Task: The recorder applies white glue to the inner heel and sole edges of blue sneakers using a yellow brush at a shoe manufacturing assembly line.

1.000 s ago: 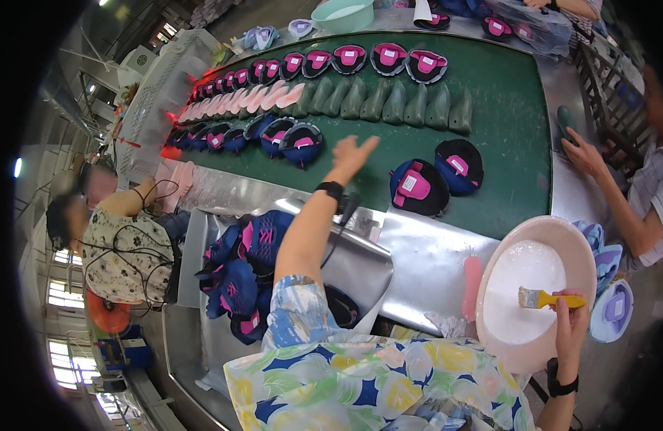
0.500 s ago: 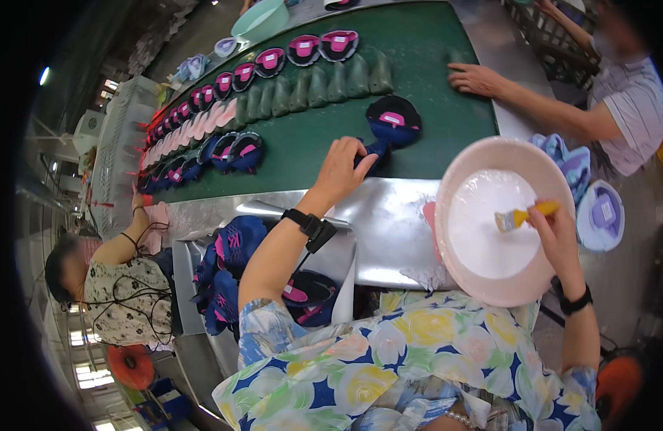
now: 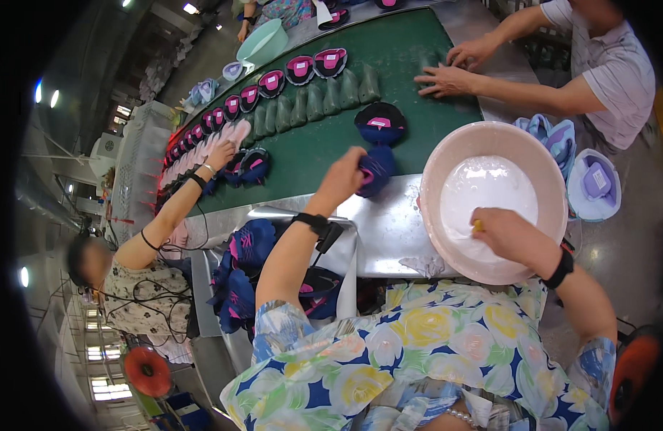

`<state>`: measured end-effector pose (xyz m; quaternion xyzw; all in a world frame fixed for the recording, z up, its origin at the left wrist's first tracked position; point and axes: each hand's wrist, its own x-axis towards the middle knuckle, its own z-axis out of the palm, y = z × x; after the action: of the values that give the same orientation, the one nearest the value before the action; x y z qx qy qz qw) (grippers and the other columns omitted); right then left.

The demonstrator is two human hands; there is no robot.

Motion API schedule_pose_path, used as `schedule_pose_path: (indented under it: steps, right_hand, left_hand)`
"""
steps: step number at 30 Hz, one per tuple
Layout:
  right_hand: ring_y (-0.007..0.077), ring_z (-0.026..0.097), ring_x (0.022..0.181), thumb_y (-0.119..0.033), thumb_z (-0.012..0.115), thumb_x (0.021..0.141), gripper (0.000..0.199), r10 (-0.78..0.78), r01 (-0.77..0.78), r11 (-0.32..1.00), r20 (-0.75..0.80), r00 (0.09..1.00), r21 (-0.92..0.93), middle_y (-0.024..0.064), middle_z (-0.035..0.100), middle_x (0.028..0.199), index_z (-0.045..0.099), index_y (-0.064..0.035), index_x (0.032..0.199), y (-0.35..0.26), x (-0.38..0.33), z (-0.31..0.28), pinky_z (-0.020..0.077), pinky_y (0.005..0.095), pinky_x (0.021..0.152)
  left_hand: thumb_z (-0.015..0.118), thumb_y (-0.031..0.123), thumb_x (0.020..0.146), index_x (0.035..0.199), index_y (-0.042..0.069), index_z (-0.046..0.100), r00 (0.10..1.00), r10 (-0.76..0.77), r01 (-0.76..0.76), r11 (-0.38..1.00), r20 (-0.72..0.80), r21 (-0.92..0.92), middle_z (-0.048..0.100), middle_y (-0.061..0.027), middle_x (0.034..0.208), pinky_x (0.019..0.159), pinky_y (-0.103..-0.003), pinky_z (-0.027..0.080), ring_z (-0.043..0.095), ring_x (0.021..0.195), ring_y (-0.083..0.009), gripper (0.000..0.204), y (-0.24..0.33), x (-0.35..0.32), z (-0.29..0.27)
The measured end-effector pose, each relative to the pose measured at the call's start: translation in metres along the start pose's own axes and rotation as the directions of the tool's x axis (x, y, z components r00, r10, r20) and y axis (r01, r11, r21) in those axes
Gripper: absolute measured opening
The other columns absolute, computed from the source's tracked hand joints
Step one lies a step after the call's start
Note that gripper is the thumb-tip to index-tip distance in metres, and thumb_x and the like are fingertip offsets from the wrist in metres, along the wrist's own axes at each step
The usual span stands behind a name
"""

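My left hand [image 3: 342,183] is closed on the edge of a navy shoe upper [image 3: 376,171] with pink trim, at the near edge of the green work surface. Just beyond it lies another navy shoe upper [image 3: 380,123] with a pink label inside. Over the pale pink basin [image 3: 435,248] of white liquid [image 3: 489,183], my right hand [image 3: 507,233] grips a paintbrush [image 3: 478,225]. Only a bit of its yellow handle shows; my fingers hide the rest, and I cannot see the bristles.
Dark green foot-shaped pieces [image 3: 315,104] and rows of shoe uppers [image 3: 272,82] line the green belt [image 3: 410,54]. A metal bin [image 3: 347,276] holds more navy uppers [image 3: 238,294]. Co-workers' hands [image 3: 446,79] reach in at right and left [image 3: 220,156]. Lilac uppers [image 3: 594,183] sit beside the basin.
My right hand has swung left and lower over the liquid, turning the brush downward. The held upper now shows its pink trim. The left co-worker's hand has reached the pink pieces.
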<state>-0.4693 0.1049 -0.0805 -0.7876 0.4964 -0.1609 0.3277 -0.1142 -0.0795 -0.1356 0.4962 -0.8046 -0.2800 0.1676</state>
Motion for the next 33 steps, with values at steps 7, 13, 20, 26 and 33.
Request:
schedule_pose_path:
  steps: [7, 13, 20, 26, 33]
  right_hand:
    - [0.0321, 0.065, 0.085, -0.011, 0.065, 0.091, 0.017, 0.045, -0.002, 0.995, -0.416, 0.908, 0.103, 0.0159, 0.067, 0.094, 0.06, -0.0007, 0.103, 0.022, -0.033, -0.075, 0.0498, 0.036, 0.077]
    - [0.0241, 0.065, 0.082, -0.014, 0.066, 0.093, 0.018, -0.033, 0.191, 0.962, -0.606, 0.795, 0.198, 0.0119, 0.066, 0.088, 0.059, -0.0015, 0.104, -0.001, -0.018, -0.102, 0.0487, 0.0301, 0.076]
    - [0.0224, 0.065, 0.062, -0.021, 0.073, 0.089, 0.028, 0.036, 0.147, 0.974, -0.757, 0.653, 0.173, 0.0119, 0.065, 0.072, 0.058, -0.0001, 0.1, 0.0, -0.013, -0.088, 0.0482, 0.0294, 0.058]
    - [0.0171, 0.064, 0.062, -0.025, 0.074, 0.088, 0.035, 0.323, 0.044, 0.878, -0.657, 0.681, 0.477, 0.011, 0.065, 0.071, 0.059, 0.0047, 0.098, 0.002, -0.006, -0.049, 0.0487, 0.0287, 0.057]
    - [0.0154, 0.067, 0.064, -0.027, 0.073, 0.089, 0.036, 0.51, 0.071, 0.612, -0.461, 0.726, 0.788, 0.0132, 0.067, 0.077, 0.059, 0.0059, 0.095, -0.004, -0.008, -0.039, 0.0528, 0.0255, 0.06]
  left_hand:
    - [0.067, -0.006, 0.086, 0.131, 0.004, 0.053, 0.971, -0.089, 0.227, 0.638, 0.223, -0.736, 0.063, -0.006, 0.122, 0.091, -0.03, 0.054, 0.063, 0.107, -0.0146, 0.048, 0.035, -0.022, -0.057]
    - [0.072, -0.002, 0.084, 0.114, 0.001, 0.065, 0.937, 0.122, 0.147, 0.71, 0.326, -0.689, 0.068, -0.0014, 0.109, 0.091, -0.028, 0.052, 0.062, 0.099, -0.0101, 0.031, 0.105, -0.017, -0.012]
    - [0.068, 0.008, 0.091, 0.13, 0.002, 0.057, 0.971, 0.238, -0.115, 0.308, -0.04, -0.944, 0.064, -0.0057, 0.125, 0.097, -0.032, 0.052, 0.063, 0.109, -0.0155, 0.041, 0.137, -0.03, 0.037]
    - [0.069, 0.012, 0.091, 0.133, -0.001, 0.055, 0.934, 0.154, -0.354, 0.532, -0.322, -0.77, 0.063, -0.009, 0.128, 0.1, -0.033, 0.049, 0.062, 0.113, -0.0181, 0.046, 0.133, -0.034, 0.06]
    - [0.065, 0.011, 0.09, 0.132, 0.001, 0.059, 0.662, 0.541, -0.651, 0.758, -0.518, -0.041, 0.063, -0.0177, 0.125, 0.101, -0.036, 0.047, 0.061, 0.117, -0.0298, 0.043, 0.143, -0.017, 0.044]
